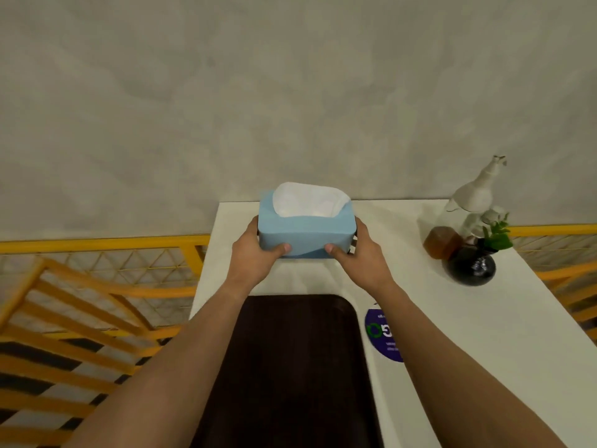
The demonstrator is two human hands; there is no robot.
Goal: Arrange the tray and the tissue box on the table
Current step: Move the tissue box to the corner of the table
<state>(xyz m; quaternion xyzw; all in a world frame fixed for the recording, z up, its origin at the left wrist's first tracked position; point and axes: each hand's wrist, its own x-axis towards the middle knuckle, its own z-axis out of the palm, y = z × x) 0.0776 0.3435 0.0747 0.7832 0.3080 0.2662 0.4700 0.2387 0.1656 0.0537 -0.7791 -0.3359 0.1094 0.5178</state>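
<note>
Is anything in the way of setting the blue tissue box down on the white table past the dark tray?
Nothing visible. The left hand and right hand grip the blue tissue box over bare white table, beyond the dark brown tray. The black round vase and amber jar stand off to the right.

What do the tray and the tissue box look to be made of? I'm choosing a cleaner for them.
The tray looks like dark brown moulded plastic with a matte, faintly grained finish and rounded corners; it could be laminated wood. The tissue box appears to be smooth light blue plastic or coated card, with soft white paper tissue showing at its opening.
</note>
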